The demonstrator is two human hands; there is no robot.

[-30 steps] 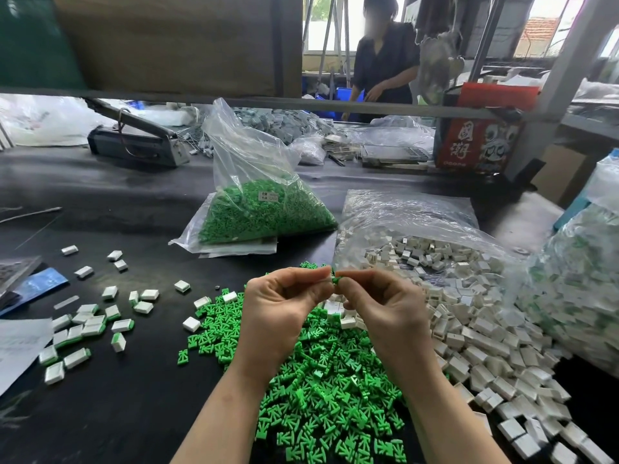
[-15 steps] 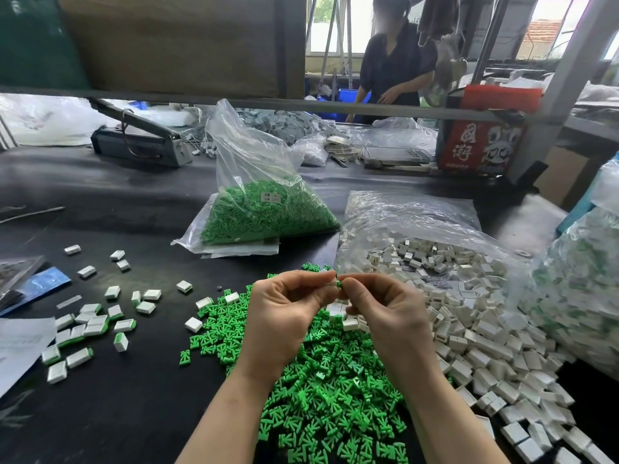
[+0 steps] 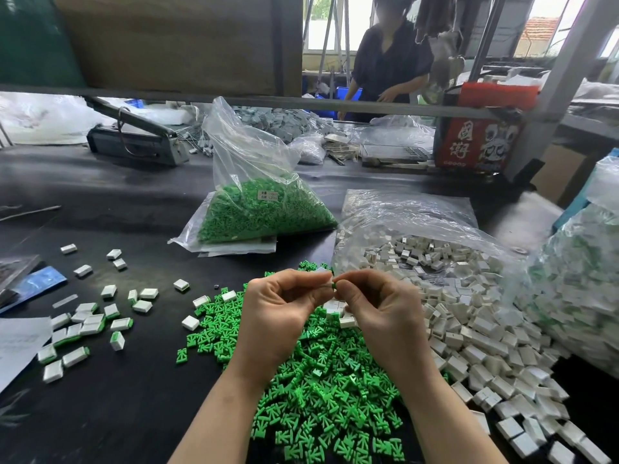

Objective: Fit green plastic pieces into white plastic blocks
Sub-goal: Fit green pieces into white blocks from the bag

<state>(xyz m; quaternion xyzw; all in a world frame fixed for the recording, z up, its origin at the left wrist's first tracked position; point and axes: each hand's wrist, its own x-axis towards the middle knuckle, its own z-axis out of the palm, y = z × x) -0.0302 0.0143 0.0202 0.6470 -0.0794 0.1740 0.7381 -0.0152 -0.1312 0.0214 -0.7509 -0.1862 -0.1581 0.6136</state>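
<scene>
Head cam: left hand point(image 3: 281, 313) w/ white block point(image 3: 322, 271), right hand point(image 3: 378, 313) w/ green piece point(image 3: 334, 285), both pinch-grip above green pile point(image 3: 321, 390).

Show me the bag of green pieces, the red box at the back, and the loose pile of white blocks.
bag of green pieces point(image 3: 264, 214), head view, on the green fill
red box point(image 3: 477, 142), head view, on its printed front
pile of white blocks point(image 3: 482, 333), head view, on the pile's middle

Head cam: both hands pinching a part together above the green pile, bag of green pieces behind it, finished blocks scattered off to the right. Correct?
Not quite. In the head view the finished blocks lie scattered to the left, not the right; the right side holds the loose white blocks. The rest stands: left hand and right hand pinch a part over the green pile, bag of green pieces behind.
</scene>
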